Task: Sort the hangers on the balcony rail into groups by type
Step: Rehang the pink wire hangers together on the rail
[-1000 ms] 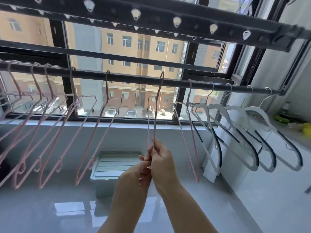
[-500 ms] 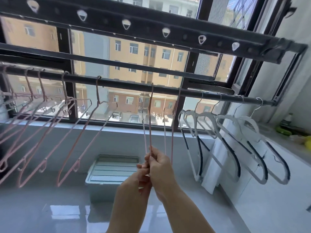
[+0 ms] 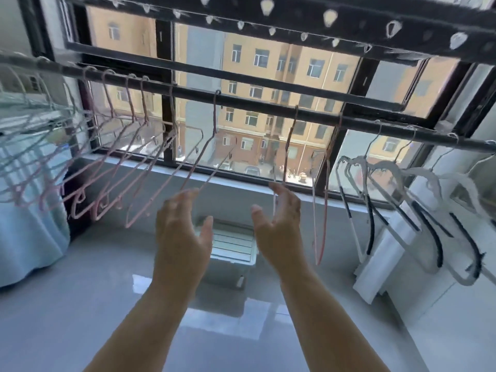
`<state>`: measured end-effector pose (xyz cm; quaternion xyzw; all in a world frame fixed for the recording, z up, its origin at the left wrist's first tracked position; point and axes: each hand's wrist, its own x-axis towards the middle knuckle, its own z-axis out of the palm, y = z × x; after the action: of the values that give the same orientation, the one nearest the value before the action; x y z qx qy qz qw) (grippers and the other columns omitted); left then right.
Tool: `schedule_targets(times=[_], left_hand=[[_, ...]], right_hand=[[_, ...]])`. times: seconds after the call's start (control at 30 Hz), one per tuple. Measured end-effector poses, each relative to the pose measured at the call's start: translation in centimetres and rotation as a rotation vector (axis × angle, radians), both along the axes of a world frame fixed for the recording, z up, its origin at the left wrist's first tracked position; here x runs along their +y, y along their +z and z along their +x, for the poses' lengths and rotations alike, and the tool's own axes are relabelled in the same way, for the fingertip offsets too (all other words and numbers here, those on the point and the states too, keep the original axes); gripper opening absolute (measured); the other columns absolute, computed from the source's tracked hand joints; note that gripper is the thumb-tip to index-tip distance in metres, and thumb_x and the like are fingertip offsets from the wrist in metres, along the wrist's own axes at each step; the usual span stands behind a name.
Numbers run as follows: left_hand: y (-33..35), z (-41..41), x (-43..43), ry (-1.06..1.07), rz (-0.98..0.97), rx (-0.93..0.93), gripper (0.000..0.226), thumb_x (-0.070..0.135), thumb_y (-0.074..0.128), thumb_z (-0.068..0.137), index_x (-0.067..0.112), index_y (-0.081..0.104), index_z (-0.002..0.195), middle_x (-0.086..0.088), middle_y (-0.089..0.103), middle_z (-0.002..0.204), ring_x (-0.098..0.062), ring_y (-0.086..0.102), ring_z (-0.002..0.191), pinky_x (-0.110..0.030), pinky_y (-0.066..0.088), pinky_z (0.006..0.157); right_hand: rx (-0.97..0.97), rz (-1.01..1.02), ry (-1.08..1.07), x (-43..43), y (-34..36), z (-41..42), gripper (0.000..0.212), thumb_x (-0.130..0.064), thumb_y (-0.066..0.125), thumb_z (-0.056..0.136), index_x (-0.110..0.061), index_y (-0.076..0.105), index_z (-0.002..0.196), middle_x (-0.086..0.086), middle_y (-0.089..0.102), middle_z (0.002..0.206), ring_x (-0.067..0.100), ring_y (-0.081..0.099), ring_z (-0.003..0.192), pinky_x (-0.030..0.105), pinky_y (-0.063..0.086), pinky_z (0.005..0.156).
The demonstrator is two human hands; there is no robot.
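A dark balcony rail (image 3: 255, 101) runs across the window. Several thin pink hangers (image 3: 139, 167) hang along its left and middle, and pale blue-green ones (image 3: 24, 124) are bunched at the far left. White hangers with black grips (image 3: 418, 210) hang at the right. Two pink hangers (image 3: 320, 210) hang edge-on in the middle right. My left hand (image 3: 182, 232) is raised with fingers spread, its fingertips near the lower bar of a pink hanger (image 3: 209, 162). My right hand (image 3: 279, 218) is held open beside an edge-on pink hanger (image 3: 285, 157), gripping nothing.
A black perforated drying rack (image 3: 295, 12) hangs overhead. A pale storage box (image 3: 230, 242) sits on the glossy floor below my hands. Light blue cloth (image 3: 24, 237) hangs at the left. White panels (image 3: 381, 264) lean against the wall at the right.
Both hands have let go of the edge-on pink hanger and moved apart with fingers open. The view has swung left, bringing the blue-green hangers and blue cloth into sight.
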<state>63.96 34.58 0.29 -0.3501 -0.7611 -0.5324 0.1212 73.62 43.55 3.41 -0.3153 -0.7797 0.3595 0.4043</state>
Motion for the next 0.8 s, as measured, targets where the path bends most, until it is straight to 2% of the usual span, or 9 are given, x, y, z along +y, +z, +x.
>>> schedule_targets(times=[0.07, 0.13, 0.27, 0.37, 0.47, 0.57, 0.63, 0.7, 0.8], left_hand=[[0.0, -1.8, -0.9, 0.002, -0.065, -0.056, 0.052, 0.009, 0.060, 0.083, 0.005, 0.041, 0.132, -0.019, 0.051, 0.126, -0.034, 0.044, 0.122, -0.045, 0.036, 0.105], [-0.1, -3.0, -1.6, -0.037, -0.150, -0.109, 0.056, 0.012, 0.053, 0.088, 0.007, 0.031, 0.139, -0.016, 0.043, 0.136, -0.031, 0.036, 0.131, -0.044, 0.031, 0.109], [-1.2, -5.4, -2.9, -0.095, -0.288, -0.148, 0.053, 0.018, 0.046, 0.092, 0.013, 0.026, 0.141, -0.009, 0.037, 0.143, -0.023, 0.031, 0.134, -0.034, 0.028, 0.107], [-1.9, -7.2, -3.5, -0.149, -0.429, -0.140, 0.052, 0.020, 0.047, 0.092, 0.014, 0.028, 0.140, -0.005, 0.044, 0.140, -0.020, 0.039, 0.129, -0.027, 0.031, 0.101], [-2.2, -8.5, -3.8, -0.215, -0.378, -0.143, 0.038, 0.014, 0.050, 0.090, 0.018, 0.046, 0.128, -0.001, 0.058, 0.124, -0.018, 0.054, 0.112, -0.022, 0.038, 0.089], [-2.5, -9.4, -3.8, -0.260, -0.289, -0.118, 0.025, 0.010, 0.048, 0.089, 0.024, 0.063, 0.104, 0.003, 0.067, 0.102, -0.014, 0.062, 0.090, -0.028, 0.050, 0.082], [-2.4, -9.5, -3.6, -0.264, -0.255, -0.058, 0.026, 0.008, 0.045, 0.088, 0.022, 0.067, 0.088, 0.006, 0.065, 0.081, -0.009, 0.058, 0.072, -0.020, 0.048, 0.067], [-1.9, -9.2, -3.4, -0.291, -0.204, -0.025, 0.026, 0.003, 0.046, 0.086, 0.016, 0.068, 0.080, 0.008, 0.059, 0.070, -0.007, 0.052, 0.063, -0.013, 0.040, 0.057], [-1.2, -8.6, -2.8, -0.357, -0.125, 0.013, 0.025, -0.001, 0.047, 0.083, 0.013, 0.068, 0.080, -0.001, 0.065, 0.076, -0.017, 0.057, 0.066, -0.024, 0.046, 0.060]], right_hand=[[-0.067, -0.048, 0.085, -0.8, -0.5, -2.3, 0.047, -0.017, 0.052, 0.089, -0.017, 0.037, 0.133, 0.000, 0.040, 0.132, 0.015, 0.039, 0.122, 0.035, 0.032, 0.108], [-0.109, -0.136, 0.178, -1.7, -1.0, -4.8, 0.047, -0.018, 0.052, 0.090, -0.013, 0.037, 0.134, 0.006, 0.044, 0.133, 0.020, 0.044, 0.121, 0.038, 0.036, 0.106], [-0.120, -0.296, 0.258, -3.1, -1.2, -9.8, 0.042, -0.017, 0.049, 0.092, -0.006, 0.038, 0.131, 0.008, 0.049, 0.123, 0.023, 0.049, 0.115, 0.036, 0.039, 0.102], [-0.077, -0.455, 0.224, -3.8, -1.8, -12.8, 0.025, -0.013, 0.047, 0.092, -0.008, 0.042, 0.116, 0.013, 0.054, 0.111, 0.022, 0.052, 0.096, 0.030, 0.041, 0.082], [-0.002, -0.605, 0.118, -4.1, -2.3, -14.7, 0.030, -0.014, 0.047, 0.091, 0.001, 0.043, 0.117, 0.012, 0.056, 0.094, 0.023, 0.056, 0.089, 0.032, 0.041, 0.078], [0.051, -0.604, 0.065, -4.5, -2.2, -15.6, 0.030, -0.014, 0.044, 0.094, -0.003, 0.042, 0.122, 0.001, 0.052, 0.092, 0.010, 0.049, 0.076, 0.020, 0.041, 0.069], [0.148, -0.570, 0.039, -4.7, -2.0, -15.9, 0.028, -0.008, 0.039, 0.095, -0.003, 0.046, 0.121, -0.003, 0.053, 0.086, 0.009, 0.050, 0.072, 0.013, 0.043, 0.062], [0.277, -0.570, 0.007, -4.8, -1.7, -16.0, 0.025, -0.003, 0.035, 0.095, -0.012, 0.051, 0.112, -0.005, 0.051, 0.077, 0.008, 0.051, 0.070, 0.014, 0.043, 0.062], [0.378, -0.586, -0.050, -4.8, -0.9, -15.2, 0.033, -0.002, 0.034, 0.096, -0.027, 0.048, 0.081, -0.003, 0.049, 0.070, 0.009, 0.049, 0.064, 0.019, 0.044, 0.065]])
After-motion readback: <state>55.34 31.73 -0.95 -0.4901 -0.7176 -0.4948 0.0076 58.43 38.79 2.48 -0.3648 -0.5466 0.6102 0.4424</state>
